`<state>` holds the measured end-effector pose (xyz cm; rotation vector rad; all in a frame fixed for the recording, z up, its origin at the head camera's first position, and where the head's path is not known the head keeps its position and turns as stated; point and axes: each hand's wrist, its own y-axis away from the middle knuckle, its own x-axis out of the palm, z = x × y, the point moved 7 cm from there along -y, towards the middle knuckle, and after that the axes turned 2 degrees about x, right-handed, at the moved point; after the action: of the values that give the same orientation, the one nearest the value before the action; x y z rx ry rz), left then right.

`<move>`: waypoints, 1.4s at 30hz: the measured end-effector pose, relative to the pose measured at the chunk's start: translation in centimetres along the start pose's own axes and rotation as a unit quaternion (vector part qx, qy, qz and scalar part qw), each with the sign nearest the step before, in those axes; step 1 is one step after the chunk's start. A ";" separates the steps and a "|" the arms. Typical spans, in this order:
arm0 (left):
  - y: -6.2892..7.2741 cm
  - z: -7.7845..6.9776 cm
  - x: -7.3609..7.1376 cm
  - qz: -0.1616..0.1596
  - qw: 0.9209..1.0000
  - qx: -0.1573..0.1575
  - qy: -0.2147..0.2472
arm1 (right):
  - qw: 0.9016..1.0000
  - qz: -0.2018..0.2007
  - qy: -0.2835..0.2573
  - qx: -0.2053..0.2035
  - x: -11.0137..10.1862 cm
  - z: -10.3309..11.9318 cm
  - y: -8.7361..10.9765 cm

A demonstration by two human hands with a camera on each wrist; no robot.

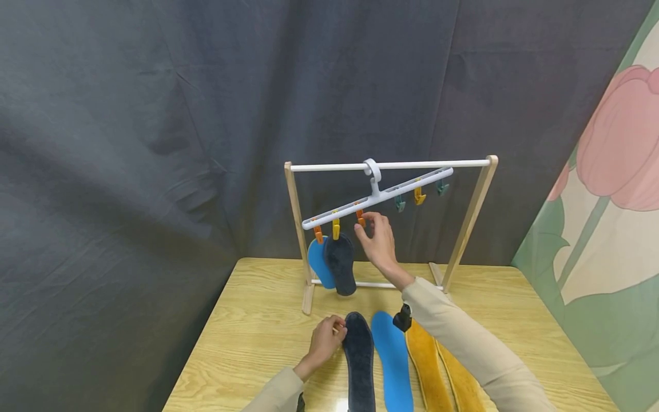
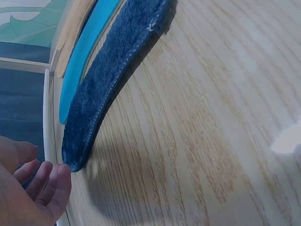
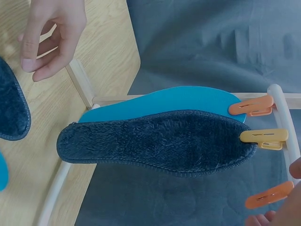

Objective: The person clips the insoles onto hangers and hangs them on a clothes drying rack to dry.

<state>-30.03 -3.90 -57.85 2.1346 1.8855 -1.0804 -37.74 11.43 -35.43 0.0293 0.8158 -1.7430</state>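
My right hand (image 1: 377,239) is raised under the hanger, thumb and index finger spread on either side of an orange clip (image 1: 360,219). To the left hang a dark fuzzy insole (image 3: 155,143) in a yellow clip (image 3: 264,136) and a blue insole (image 3: 174,100), partly behind it, in another orange clip (image 3: 252,106). My left hand (image 1: 325,341) is low over the table, loosely bent fingers right at the top end of a second dark insole (image 1: 358,360). In the left wrist view, those fingertips (image 2: 63,176) lie close beside its tip, with nothing between them.
A white clip hanger (image 1: 381,197) tilts from the wooden rack's top bar (image 1: 427,165), its left end low. Green and yellow clips (image 1: 419,195) hang on the right. A blue insole (image 1: 392,360) and two yellow insoles (image 1: 427,366) lie on the table (image 1: 247,320).
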 end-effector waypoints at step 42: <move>1.0 0.7 1.6 0.027 0.995 -0.040 -0.091 | 0.998 0.009 -0.063 0.025 0.5 0.8 -0.3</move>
<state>-29.43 -3.13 -59.65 1.9597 1.7502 -1.1250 -37.91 10.60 -34.86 -0.0386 0.6784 -1.7306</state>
